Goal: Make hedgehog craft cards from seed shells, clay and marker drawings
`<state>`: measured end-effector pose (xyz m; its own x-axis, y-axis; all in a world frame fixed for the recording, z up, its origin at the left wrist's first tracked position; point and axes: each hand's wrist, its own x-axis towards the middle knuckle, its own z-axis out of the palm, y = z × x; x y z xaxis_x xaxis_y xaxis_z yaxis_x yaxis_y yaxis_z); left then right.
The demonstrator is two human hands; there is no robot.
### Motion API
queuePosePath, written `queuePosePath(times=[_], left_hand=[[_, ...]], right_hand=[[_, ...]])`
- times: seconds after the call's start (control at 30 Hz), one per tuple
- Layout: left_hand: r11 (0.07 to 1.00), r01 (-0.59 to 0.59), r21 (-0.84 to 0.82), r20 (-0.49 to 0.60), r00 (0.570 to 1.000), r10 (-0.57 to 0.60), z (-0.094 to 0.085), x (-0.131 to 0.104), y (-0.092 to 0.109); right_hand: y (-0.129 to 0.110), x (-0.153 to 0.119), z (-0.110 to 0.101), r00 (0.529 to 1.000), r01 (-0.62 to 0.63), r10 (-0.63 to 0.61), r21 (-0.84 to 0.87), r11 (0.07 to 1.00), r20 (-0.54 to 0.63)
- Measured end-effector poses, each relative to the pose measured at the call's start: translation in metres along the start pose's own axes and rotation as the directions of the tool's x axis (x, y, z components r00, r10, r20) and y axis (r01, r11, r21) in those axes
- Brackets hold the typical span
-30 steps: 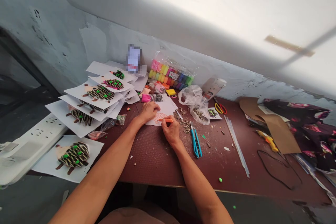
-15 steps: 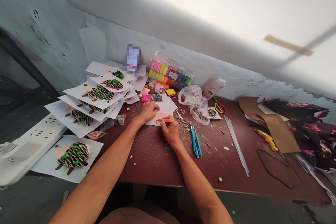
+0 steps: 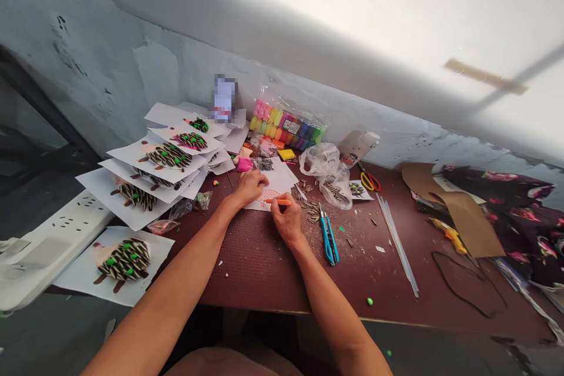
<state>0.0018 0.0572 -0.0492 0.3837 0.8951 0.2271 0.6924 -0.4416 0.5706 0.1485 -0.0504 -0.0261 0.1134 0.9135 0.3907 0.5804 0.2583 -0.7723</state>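
Note:
An orange marker (image 3: 282,202) is pinched in my right hand (image 3: 287,220), its tip at the orange scale-like drawing (image 3: 268,196) on a white sheet (image 3: 278,176). On the left side of that sheet lies my left hand (image 3: 250,187), fingers resting on the paper and holding nothing. Sunflower seeds (image 3: 312,211) are scattered just right of the sheet. A blue utility knife (image 3: 328,239) lies close to my right forearm. Left of my hands, finished-looking hedgehog pictures made with seeds and green dots (image 3: 167,155) are stacked on white sheets.
Packaged coloured clay (image 3: 288,126) and a phone (image 3: 224,98) stand by the wall. A plastic bag (image 3: 324,167), a white bottle (image 3: 360,148), scissors (image 3: 369,181), glue sticks (image 3: 398,247) and a yellow glue gun (image 3: 450,235) lie to the right. A power strip (image 3: 74,217) is at left.
My right hand and the marker have shifted very slightly over the drawing. The left hand stays on the sheet.

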Motion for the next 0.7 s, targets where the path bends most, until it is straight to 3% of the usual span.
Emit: queuePosePath(times=[0.7], left_hand=[[1.0, -0.004, -0.004, -0.002, 1.0, 0.004, 0.0003, 0.0001, -0.001]], right_hand=[[-0.0007, 0.0005, 0.0007, 0.999, 0.019, -0.019, 0.007, 1.0, 0.036]])
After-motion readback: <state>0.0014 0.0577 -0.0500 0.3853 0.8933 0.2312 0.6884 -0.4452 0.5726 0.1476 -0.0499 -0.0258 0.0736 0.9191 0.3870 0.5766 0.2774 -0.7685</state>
